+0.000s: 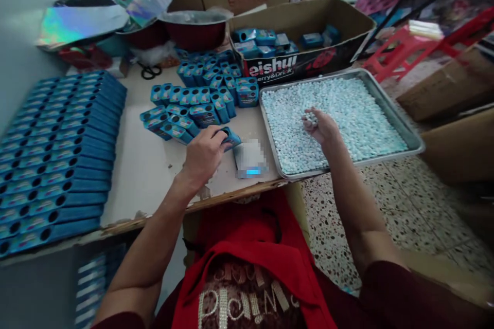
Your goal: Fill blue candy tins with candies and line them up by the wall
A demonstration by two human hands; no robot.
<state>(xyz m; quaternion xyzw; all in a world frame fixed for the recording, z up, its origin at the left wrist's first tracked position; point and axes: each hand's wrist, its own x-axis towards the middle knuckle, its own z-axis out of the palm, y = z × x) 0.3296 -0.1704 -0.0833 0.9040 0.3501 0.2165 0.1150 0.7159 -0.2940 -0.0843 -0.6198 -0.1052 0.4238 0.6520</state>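
Note:
My left hand (204,153) is closed round a small blue box (231,138), held tilted beside a small scale (250,158) whose display is lit blue. To the right, my right hand (318,124) is cupped over a metal tray (416,145) and holds several small pale pellets (311,117). The tray is filled with pale blue and white pellets (358,118). Loose blue boxes (193,95) stand in a group just beyond my left hand.
Long rows of blue boxes (57,154) stand at the left. Behind the tray is a cardboard carton (301,64) with more blue boxes inside. Black scissors (150,70) and dark red bowls (198,35) are at the back. A red stool (405,51) stands at the right.

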